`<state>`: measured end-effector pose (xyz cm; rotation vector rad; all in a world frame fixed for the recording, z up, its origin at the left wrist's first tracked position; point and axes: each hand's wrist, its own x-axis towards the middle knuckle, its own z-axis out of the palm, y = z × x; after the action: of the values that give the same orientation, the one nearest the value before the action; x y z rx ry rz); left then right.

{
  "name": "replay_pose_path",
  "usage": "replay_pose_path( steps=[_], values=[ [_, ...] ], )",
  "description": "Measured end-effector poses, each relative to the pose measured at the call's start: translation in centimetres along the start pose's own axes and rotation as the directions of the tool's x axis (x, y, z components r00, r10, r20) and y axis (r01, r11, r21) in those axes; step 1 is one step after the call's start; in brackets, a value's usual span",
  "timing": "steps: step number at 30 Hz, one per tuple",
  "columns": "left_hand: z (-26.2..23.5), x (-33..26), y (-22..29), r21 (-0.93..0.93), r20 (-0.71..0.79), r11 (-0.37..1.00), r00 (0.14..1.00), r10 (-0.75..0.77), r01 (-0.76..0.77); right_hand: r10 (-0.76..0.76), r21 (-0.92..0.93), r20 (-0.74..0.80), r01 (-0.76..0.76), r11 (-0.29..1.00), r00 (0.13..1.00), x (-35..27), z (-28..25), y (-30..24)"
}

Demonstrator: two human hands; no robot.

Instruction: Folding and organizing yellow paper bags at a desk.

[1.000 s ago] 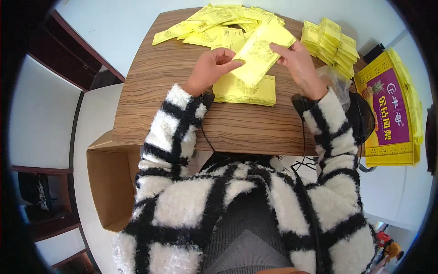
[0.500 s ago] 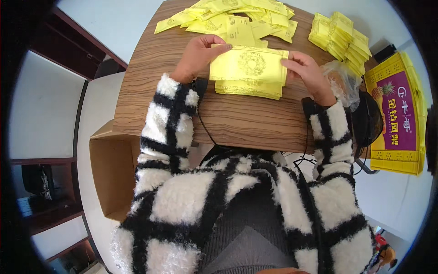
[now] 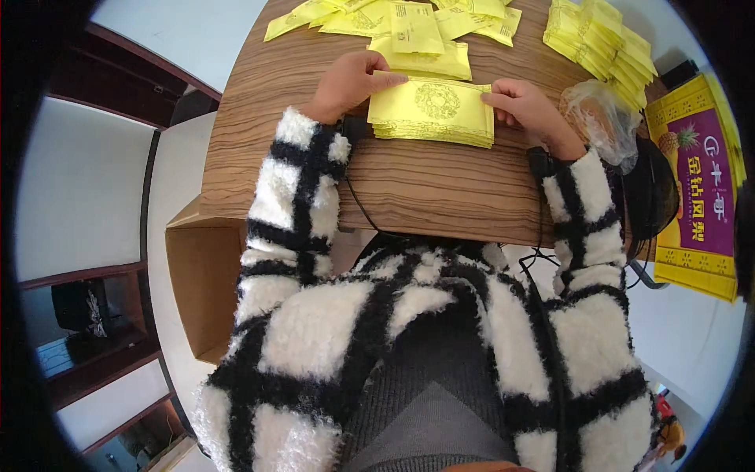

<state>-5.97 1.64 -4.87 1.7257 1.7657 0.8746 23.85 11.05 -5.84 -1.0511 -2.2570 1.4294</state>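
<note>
Left hand (image 3: 350,88) pinches top packet (image 3: 437,102) at its far left corner, thumb over, fingers behind. Right hand (image 3: 528,110) pinches the right end, grip nearly closed. Packet lies flat on the stack (image 3: 434,135), mid-bench (image 3: 464,189); can't tell from here if either grip takes in packets below. Just behind: one loose packet (image 3: 452,64), then the pile (image 3: 362,22), overlapping at angles, cut off up top. Right heap (image 3: 594,43) leans in rows. Clear bag (image 3: 599,126) crowds the right wrist; yellow-purple box (image 3: 696,177) beyond. Cable (image 3: 363,211) hangs from left wrist over bench edge. Open carton (image 3: 206,291) below left, partly behind sleeve (image 3: 287,204). Black thing (image 3: 653,189) by bag: hard to make out.
</note>
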Motion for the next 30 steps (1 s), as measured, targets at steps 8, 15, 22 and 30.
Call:
replay_pose_path(
  steps=[8,15,22,30],
  values=[
    [-0.7,-0.3,-1.5,-0.054,-0.024,0.996,0.997,0.071,-0.072,0.013,-0.032,0.024,-0.012,0.999,1.000,-0.1,0.4,-1.0],
    [-3.3,-1.7,-2.3,0.032,-0.091,0.997,0.994,-0.060,0.063,0.060,-0.064,-0.088,-0.066,0.996,0.994,-1.5,1.2,-3.5],
    [-3.9,-1.6,-4.1,-0.150,-0.356,0.989,0.933,-0.045,-0.010,-0.034,-0.086,-0.169,0.020,0.996,0.985,0.2,2.2,-4.8],
    [-3.6,-1.5,-5.3,-0.275,-0.396,0.961,0.915,-0.079,-0.036,-0.289,-0.543,-0.053,0.215,0.812,0.956,7.7,4.4,-8.3]
  ],
)
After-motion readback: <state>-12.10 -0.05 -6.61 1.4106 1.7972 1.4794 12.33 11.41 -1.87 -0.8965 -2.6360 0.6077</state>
